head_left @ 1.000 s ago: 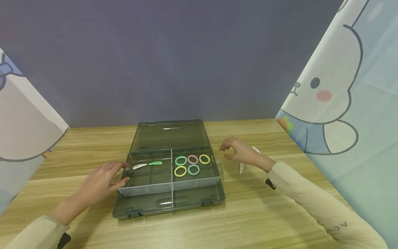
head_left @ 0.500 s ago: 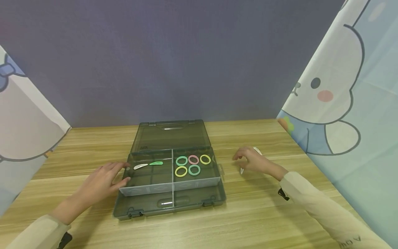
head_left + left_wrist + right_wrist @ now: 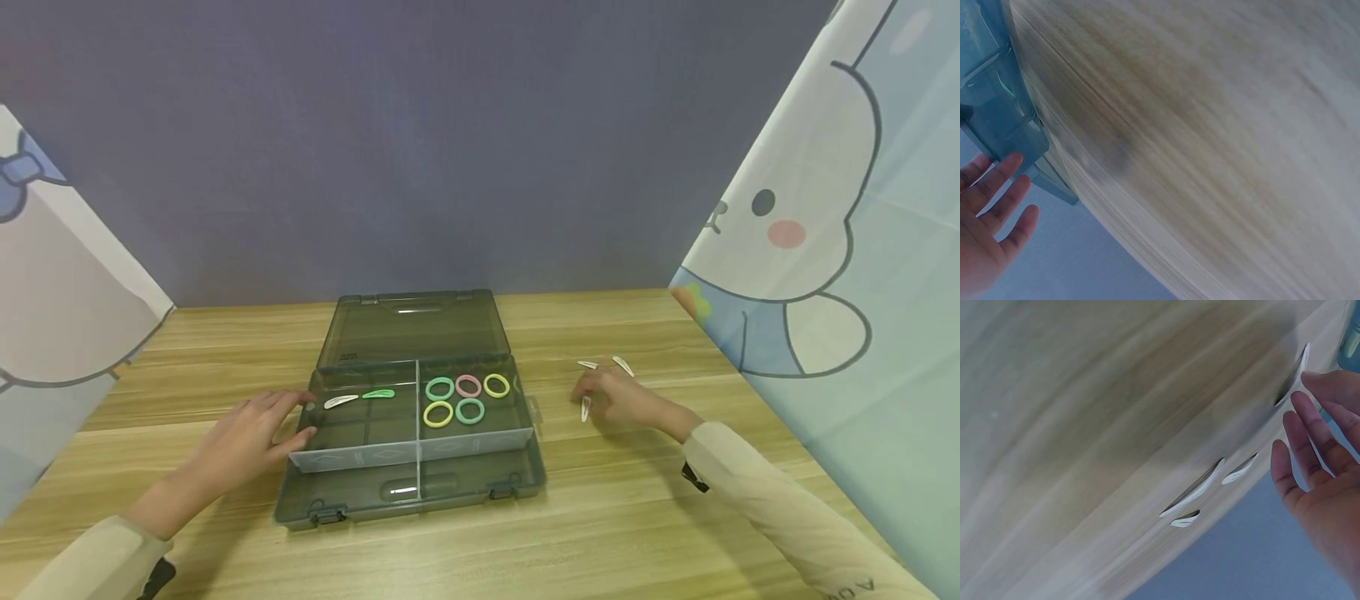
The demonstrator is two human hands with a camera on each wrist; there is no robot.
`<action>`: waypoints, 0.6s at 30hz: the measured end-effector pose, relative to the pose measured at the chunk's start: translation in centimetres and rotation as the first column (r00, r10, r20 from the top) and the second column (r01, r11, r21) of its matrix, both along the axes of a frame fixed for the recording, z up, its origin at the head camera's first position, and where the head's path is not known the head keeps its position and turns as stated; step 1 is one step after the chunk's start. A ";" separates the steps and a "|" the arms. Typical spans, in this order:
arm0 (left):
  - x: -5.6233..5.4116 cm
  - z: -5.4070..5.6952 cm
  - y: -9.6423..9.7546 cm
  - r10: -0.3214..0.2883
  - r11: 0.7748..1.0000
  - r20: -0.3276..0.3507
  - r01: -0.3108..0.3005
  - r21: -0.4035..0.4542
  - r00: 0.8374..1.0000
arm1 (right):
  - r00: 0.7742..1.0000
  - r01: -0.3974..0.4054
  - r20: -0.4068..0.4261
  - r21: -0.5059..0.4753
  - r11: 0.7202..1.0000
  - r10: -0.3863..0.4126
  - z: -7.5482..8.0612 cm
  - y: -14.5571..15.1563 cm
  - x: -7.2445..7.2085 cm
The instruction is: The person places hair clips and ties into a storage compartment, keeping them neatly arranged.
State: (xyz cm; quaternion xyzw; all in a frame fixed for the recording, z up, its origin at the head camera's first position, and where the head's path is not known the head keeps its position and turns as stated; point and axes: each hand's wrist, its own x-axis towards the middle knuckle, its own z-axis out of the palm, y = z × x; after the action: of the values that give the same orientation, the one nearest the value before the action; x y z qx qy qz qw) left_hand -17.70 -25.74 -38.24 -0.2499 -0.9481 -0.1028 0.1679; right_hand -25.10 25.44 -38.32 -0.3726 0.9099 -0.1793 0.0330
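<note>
My left hand (image 3: 251,437) rests at the left wall of a smoky grey divided box (image 3: 352,454), its fingers spread against the edge. Inside the left compartment lie a white snap hair clip (image 3: 341,401) and a green snap hair clip (image 3: 378,393). On the table to the right, my right hand (image 3: 622,400) is low over another white hair clip (image 3: 586,408). The right wrist view shows the thumb and fingertips close beside that hair clip (image 3: 1294,375), the fingers loosely bent; contact is hard to tell. Further white clips (image 3: 1194,490) lie near the hand.
Several ring-shaped hair ties (image 3: 467,386) in yellow, green and pink lie in the box's right compartment. The box's lid (image 3: 416,329) is folded back behind it. A dark grey backdrop (image 3: 420,150) rises behind the wooden table (image 3: 510,550), with printed cloth (image 3: 817,167) on the right.
My right hand has moved right and down from beside the box to the white clip on the table. My left hand has stayed at the box's left edge.
</note>
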 end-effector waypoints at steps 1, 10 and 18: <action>0.0 0.0 0.0 0.000 1.000 0.001 0.000 0.000 1.000 | 1.000 -0.008 -0.007 0.002 1.000 0.008 -0.1 0.1 0.0; 0.0 0.1 0.0 0.003 1.000 0.008 -0.003 0.000 1.000 | 0.999 -0.017 -0.040 0.032 0.999 0.019 -0.3 0.4 -0.2; 0.1 0.3 0.0 0.011 1.000 0.026 -0.011 -0.013 1.000 | 0.999 -0.022 -0.028 0.062 0.998 0.024 -0.4 0.6 -0.4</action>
State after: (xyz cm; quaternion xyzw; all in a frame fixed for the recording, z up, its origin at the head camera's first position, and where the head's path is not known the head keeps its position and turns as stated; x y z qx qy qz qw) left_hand -17.58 -25.72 -37.96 -0.2446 -0.9521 -0.0989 0.1545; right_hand -25.54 26.01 -38.67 -0.3844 0.9110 -0.1454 0.0337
